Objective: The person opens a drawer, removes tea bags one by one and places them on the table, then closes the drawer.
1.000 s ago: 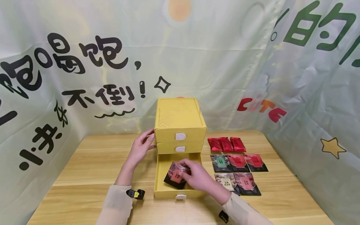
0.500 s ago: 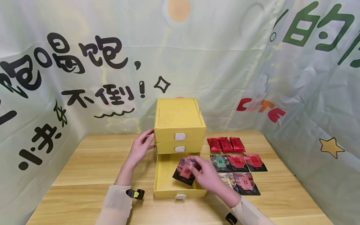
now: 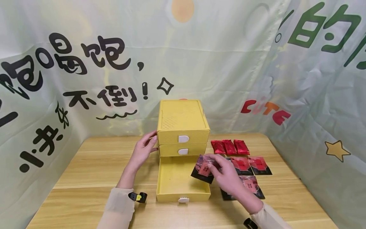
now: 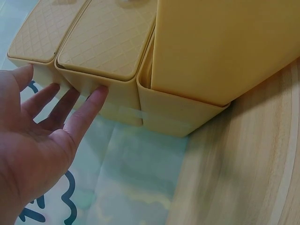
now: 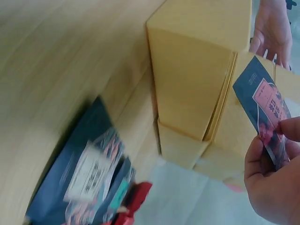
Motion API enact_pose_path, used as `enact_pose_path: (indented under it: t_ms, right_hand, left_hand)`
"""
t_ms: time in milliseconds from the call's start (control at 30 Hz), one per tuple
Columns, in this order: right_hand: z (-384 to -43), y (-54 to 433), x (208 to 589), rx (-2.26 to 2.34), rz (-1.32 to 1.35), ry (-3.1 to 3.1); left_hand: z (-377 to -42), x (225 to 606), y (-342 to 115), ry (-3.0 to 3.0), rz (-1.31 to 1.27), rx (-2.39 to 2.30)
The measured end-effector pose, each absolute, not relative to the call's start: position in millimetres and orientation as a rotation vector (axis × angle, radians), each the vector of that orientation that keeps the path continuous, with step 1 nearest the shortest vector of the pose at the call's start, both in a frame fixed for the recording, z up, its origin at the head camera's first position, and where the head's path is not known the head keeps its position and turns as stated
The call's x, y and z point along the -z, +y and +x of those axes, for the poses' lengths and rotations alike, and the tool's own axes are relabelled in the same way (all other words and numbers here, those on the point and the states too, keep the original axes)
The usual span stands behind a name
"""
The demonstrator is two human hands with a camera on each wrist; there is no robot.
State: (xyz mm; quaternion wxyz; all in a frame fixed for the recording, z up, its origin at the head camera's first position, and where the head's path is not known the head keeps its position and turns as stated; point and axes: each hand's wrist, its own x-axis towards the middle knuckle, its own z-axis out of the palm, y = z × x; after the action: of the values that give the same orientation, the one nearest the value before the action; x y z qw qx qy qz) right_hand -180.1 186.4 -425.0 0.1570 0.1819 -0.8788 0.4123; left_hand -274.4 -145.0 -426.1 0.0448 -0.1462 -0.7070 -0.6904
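Note:
My left hand (image 3: 142,152) rests its fingertips against the left side of a yellow drawer box (image 3: 183,116); its fingers look loosely extended in the left wrist view. The bottom drawer (image 3: 174,178) is pulled out, and its visible floor is bare. Between thumb and fingers, my right hand (image 3: 228,178) pinches a flat dark sachet (image 3: 202,171) with a pink label. That sachet hovers over the drawer's right edge, tilted. The right wrist view shows the thumb on the sachet's printed face (image 5: 267,101).
Right of the box lie three small red packets (image 3: 229,147) in a row. Nearer are two rows of flat sachets, including a red-labelled one (image 3: 260,165) and a pink-labelled one (image 3: 252,185); my right hand partly covers others. A printed curtain (image 3: 228,79) surrounds the table.
My right hand has lifted the sachet from inside the drawer and carried it rightward to the drawer's right edge. The left hand has stayed at the box's side.

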Motion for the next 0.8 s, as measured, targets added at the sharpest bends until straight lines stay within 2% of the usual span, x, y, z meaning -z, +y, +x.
enact_pose_path:
  t_ms: [800]
  right_hand:
    - [-165.0,274.3,414.3,-0.770,0.449,-2.529]
  left_hand:
    - [-275.4,426.0,-144.5,-2.144,-0.442,2.135]
